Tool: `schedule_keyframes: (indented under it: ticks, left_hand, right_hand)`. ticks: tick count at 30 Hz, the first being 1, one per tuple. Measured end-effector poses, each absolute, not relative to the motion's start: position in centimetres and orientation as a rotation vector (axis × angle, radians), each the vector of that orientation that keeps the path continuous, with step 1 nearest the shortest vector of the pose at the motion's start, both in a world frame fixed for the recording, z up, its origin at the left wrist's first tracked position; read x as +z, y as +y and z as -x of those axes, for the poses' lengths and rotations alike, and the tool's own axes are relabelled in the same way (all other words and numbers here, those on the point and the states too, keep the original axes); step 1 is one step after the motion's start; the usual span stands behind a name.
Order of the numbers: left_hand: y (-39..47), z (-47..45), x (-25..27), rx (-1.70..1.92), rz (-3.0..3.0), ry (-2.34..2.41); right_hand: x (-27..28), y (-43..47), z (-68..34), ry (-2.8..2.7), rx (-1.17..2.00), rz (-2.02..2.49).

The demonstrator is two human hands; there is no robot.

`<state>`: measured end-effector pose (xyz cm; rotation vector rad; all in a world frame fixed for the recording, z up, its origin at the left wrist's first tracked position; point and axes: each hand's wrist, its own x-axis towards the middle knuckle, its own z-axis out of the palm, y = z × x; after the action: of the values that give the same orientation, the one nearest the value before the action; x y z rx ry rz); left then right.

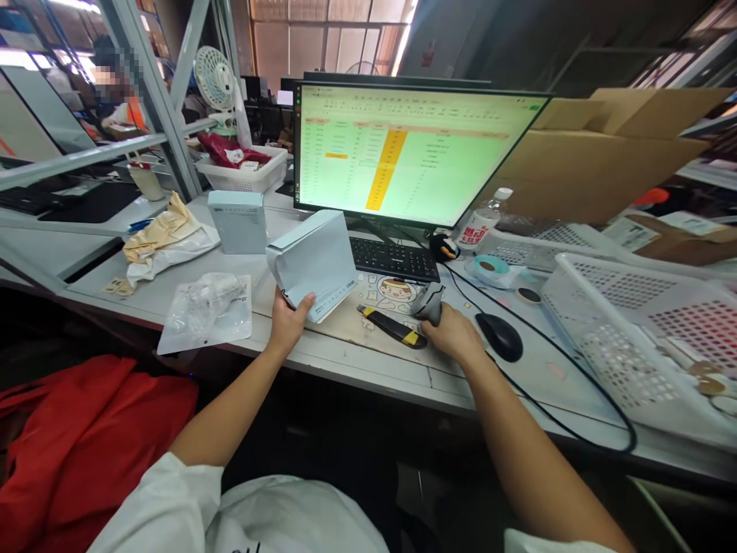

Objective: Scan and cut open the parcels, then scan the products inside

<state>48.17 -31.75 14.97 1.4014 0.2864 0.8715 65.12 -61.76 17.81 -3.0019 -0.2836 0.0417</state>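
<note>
My left hand [288, 322] grips the lower corner of a pale blue box [316, 261], which is tilted above the desk mat with its printed face toward me. In my right hand [454, 332] is a grey handheld barcode scanner [428, 301]; its head points up and left, and its handle is mostly hidden by my fingers. Between the two hands a yellow and black utility knife [394, 326] lies on the mat. A second pale blue box [238, 223] stands upright behind and left of the held one. A clear plastic bag [208, 307] lies flat near the desk's front edge.
A monitor [345, 146] showing a spreadsheet stands behind a black keyboard [397, 259]. Right of the scanner are a black mouse [500, 336], its looping cable, a bottle [480, 223] and a white basket [604, 346]. Crumpled packaging [166, 242] sits at left. Another person [123, 107] is farther back.
</note>
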Motion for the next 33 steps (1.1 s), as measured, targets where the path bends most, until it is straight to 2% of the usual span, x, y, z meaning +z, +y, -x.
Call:
schedule_keyframes:
  ticks: [5,9,12,16,21,24,28,30,33]
  left_hand:
    - [-32.3,-48.4,15.1,0.869,-1.465,0.302]
    - [-32.6,-48.7,14.6,0.843,-1.502,0.295]
    - [-33.1,-48.7,14.3,0.821,-1.513,0.274]
    - [-33.5,-48.4,14.2,0.792,-1.522,0.25]
    - [-33.1,-47.3,14.5,0.77,-1.54,0.279]
    - [-32.3,-46.2,14.7,0.698,-1.484,0.254]
    - [-31.6,-44.3,14.7,0.413,-1.398,0.191]
    - [-32.2,-43.5,14.7,0.268,-1.395,0.137]
    - [-33.9,-43.1,15.2,0.071,-1.436,0.012]
  right_hand:
    - [20.0,-61.9,-63.0,-0.392,0.043,2.934]
    - [22.9,-62.8,-60.1,-0.807,0.175,2.509]
    - [23.8,-62.7,-58.6,-0.957,0.156,2.293]
    - [22.5,-62.4,-59.5,-0.905,0.08,2.372]
    - [19.2,-63.4,-63.5,-0.507,-0.087,2.809]
    - [18.3,-64.5,-65.1,-0.39,-0.125,2.833]
    - [19.0,-64.8,-63.8,-0.393,-0.2,2.766]
    - [19.6,-64.2,-61.2,-0.517,-0.07,2.579]
    - [19.7,-62.9,-56.1,-0.744,0.479,2.032]
